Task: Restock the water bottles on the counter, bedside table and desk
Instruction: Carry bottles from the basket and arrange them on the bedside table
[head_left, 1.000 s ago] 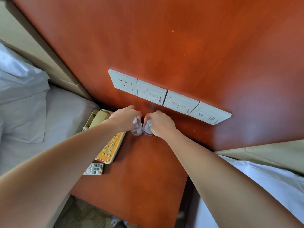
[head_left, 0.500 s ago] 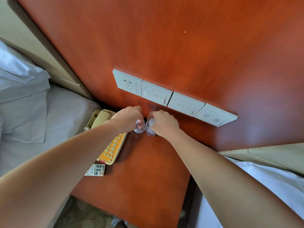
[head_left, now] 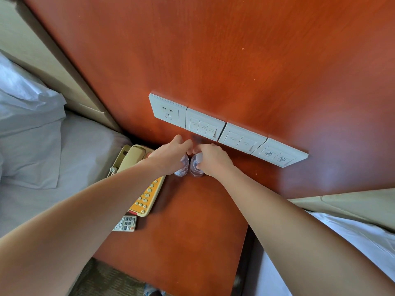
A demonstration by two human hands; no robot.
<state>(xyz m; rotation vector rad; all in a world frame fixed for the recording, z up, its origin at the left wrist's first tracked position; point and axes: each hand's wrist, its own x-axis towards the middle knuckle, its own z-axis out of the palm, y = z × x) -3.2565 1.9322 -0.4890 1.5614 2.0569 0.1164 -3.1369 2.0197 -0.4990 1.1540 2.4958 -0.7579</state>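
So each hand is curled around a small clear water bottle: left hand [head_left: 171, 155] grips the left bottle [head_left: 183, 168], right hand [head_left: 214, 160] grips the right bottle [head_left: 196, 167]. Both sit upright, side by side at the back of the bedside table [head_left: 181, 227], right next to the phone [head_left: 136, 165], below the wall switches [head_left: 241, 138].

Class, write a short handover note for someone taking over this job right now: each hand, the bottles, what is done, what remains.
Left hand: grips the left bottle near its top.
Right hand: grips the right bottle.
Both bottles stand upright, side by side, at the back of the bedside table, right of the phone.
Done: bedside bottles apparently placed.
Left: let go; counter and desk are out of view.
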